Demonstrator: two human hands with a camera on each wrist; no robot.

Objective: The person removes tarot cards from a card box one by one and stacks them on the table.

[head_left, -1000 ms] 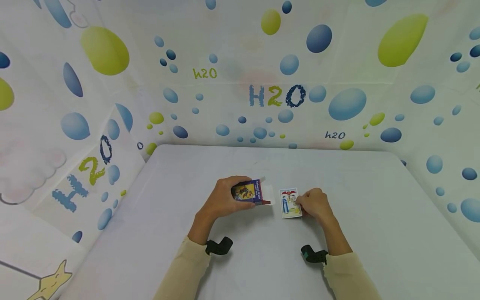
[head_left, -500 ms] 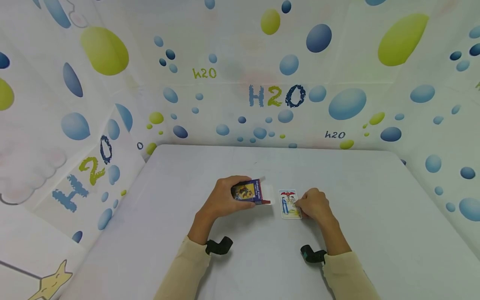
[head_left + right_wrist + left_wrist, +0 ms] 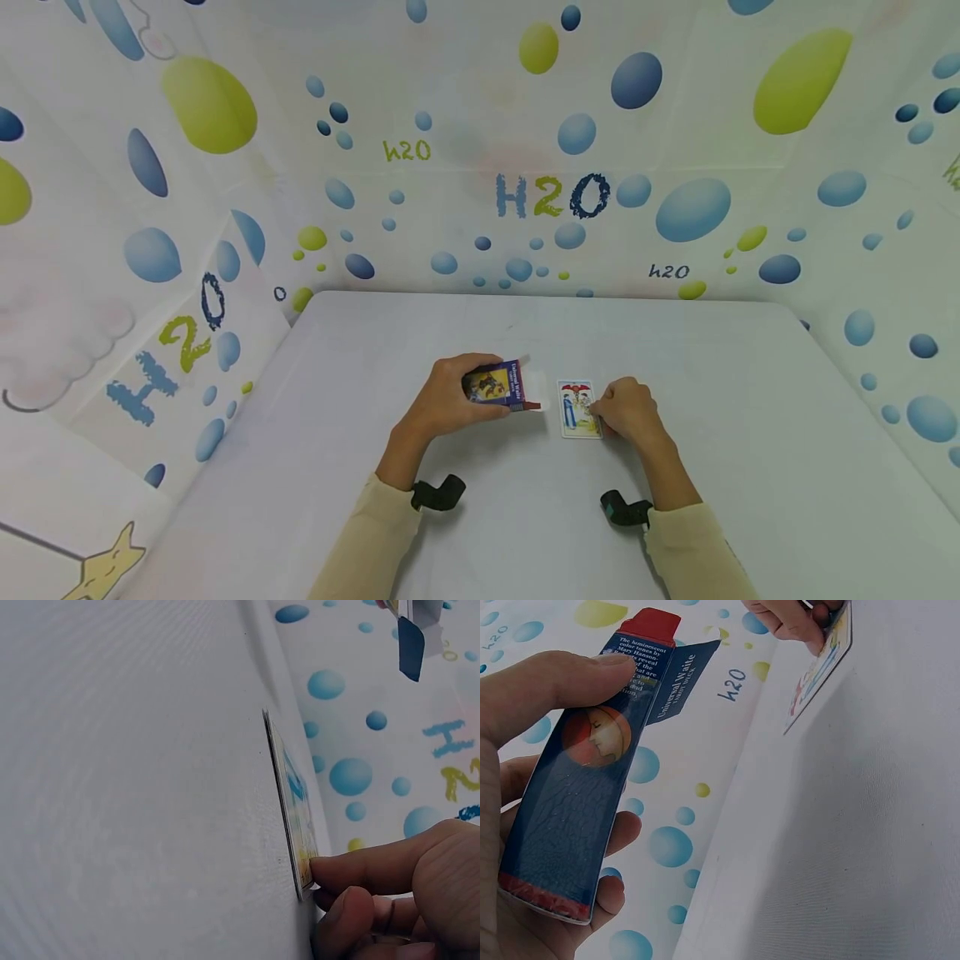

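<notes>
gripping the box (image 3: 492, 385) by opposite edges, the left hand (image 3: 444, 397) leaves its flap end free; the right hand (image 3: 628, 408) pinches the card (image 3: 576, 410) at one side, baring its picture, on or just above the worktop (image 3: 517, 525).

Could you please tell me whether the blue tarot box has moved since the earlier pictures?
No, the tarot box shows no visible shift against the far edge of the table.

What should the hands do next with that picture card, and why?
Perhaps the right hand should bring the card toward the box: its fingers touch the card near one edge, and the left hand holds the box, open end facing the card.
</notes>
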